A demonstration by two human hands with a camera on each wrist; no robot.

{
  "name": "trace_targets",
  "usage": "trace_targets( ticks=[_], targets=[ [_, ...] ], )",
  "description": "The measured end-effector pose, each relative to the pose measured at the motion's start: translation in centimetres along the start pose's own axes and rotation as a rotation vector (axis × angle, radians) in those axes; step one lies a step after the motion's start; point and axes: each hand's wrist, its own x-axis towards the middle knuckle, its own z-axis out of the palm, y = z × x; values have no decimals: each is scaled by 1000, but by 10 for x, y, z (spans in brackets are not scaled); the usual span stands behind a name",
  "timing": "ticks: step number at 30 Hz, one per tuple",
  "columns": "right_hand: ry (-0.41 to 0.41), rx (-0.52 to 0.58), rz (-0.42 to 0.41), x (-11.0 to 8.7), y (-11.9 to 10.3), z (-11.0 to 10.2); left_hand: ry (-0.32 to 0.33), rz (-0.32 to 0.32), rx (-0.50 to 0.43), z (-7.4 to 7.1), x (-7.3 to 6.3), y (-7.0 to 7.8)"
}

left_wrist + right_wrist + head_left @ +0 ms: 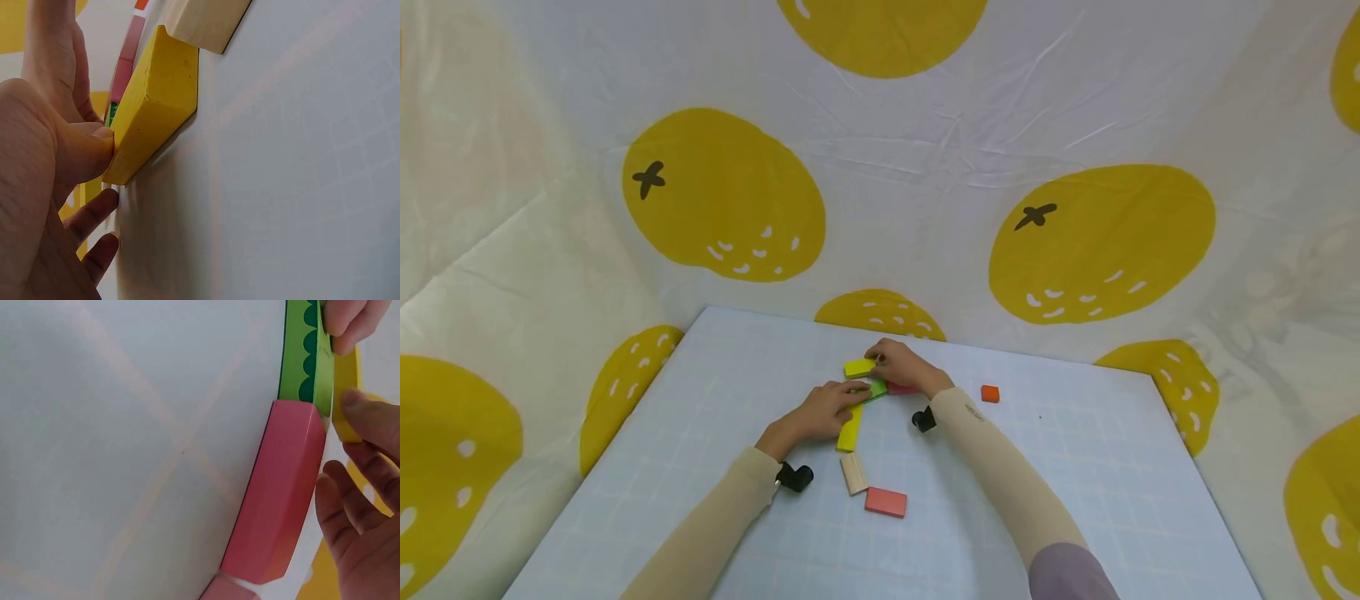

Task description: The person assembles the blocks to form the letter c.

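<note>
My right hand (901,365) pinches the right end of a yellow block (857,368) between thumb and index finger, its other fingers loosely bent. Just in front lies a green block (877,388) with a dark scalloped edge. My left hand (831,408) rests extended fingertips on that green block. In the left wrist view, its thumb touches the side of a second yellow block (165,87), and its remaining fingers are spread loosely. A dark pink block (275,494) meets the green one end to end; my right wrist partly covers it in the head view.
Nearer on the pale checked tabletop (760,542) lie a plain wooden block (853,473) and a pink block (886,502). Off to the right sits a small orange block (990,393). A fruit-print cloth (910,208) hangs behind the table and at both sides.
</note>
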Motion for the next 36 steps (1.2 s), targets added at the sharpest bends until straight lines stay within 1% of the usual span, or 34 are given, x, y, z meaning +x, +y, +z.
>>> trace_targets(
  ticks=[11, 19, 21, 28, 36],
  targets=[
    [51, 93, 72, -18, 13, -5, -5, -11, -18, 2, 3, 2],
    [119, 153, 105, -32, 19, -5, -21, -26, -13, -1, 1, 5],
    [140, 152, 111, -37, 20, -6, -23, -28, -17, -2, 1, 5],
    [208, 176, 110, -61, 18, -14, -18, -34, -26, -3, -1, 7],
    [216, 171, 74, -92, 21, -13, -23, -29, -41, -7, -2, 9]
  ],
)
